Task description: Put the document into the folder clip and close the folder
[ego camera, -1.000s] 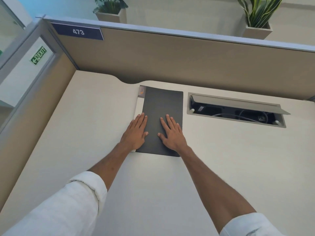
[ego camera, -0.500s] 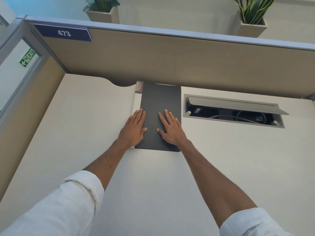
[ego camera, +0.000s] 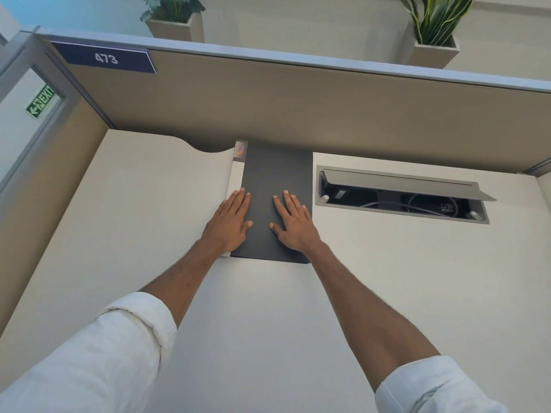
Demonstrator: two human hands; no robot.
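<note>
Dark folder (ego camera: 275,171) closed on desk (ego camera: 143,210) — both hands' fingers (ego camera: 290,202) flat, spread, gripping nothing.

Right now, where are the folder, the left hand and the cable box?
folder (ego camera: 275,171), head view, bare dark cover.
left hand (ego camera: 228,225), head view, back of hand.
cable box (ego camera: 402,180), head view, raised lid.

An open cable tray (ego camera: 402,198) in the desk (ego camera: 134,219); partition (ego camera: 298,114) labelled 473.
</note>
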